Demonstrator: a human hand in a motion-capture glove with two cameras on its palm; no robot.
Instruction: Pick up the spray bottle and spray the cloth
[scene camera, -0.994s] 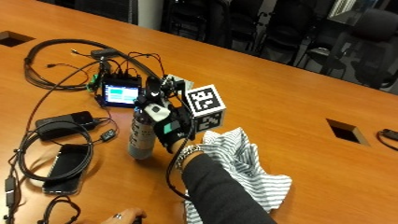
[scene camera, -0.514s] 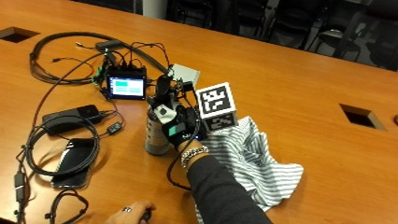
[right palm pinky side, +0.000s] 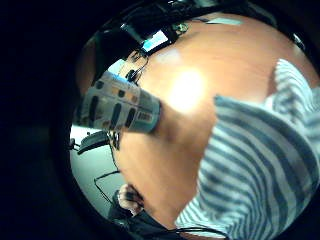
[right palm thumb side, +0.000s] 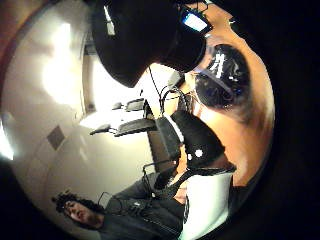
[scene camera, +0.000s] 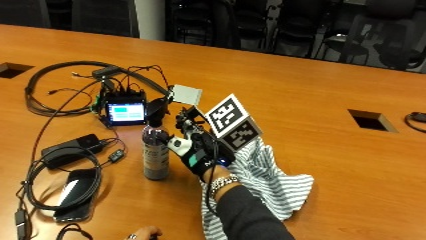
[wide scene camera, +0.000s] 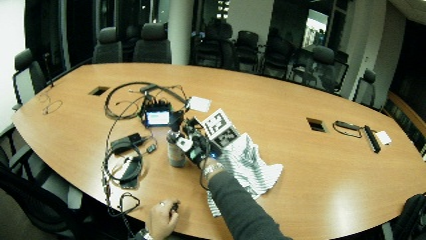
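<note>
The spray bottle stands upright on the wooden table; it has a clear body, a label and a black spray head. My gloved right hand is just to its right, at the height of the upper body and the head. Its fingers reach toward the bottle without wrapping round it. In the little finger side palm view the bottle's labelled body sits a short way off the palm. The striped grey-and-white cloth lies crumpled on the table under and beyond my wrist, and shows as cloth.
Behind the bottle is a small lit screen device with tangled cables, and a white card. A black power brick and a coiled cable over a phone lie to the left. The bare left hand rests at the near edge.
The outside camera has shifted. My hand stays beside the upright bottle, now slightly more to its right; the bottle and cloth have not moved on the table.
</note>
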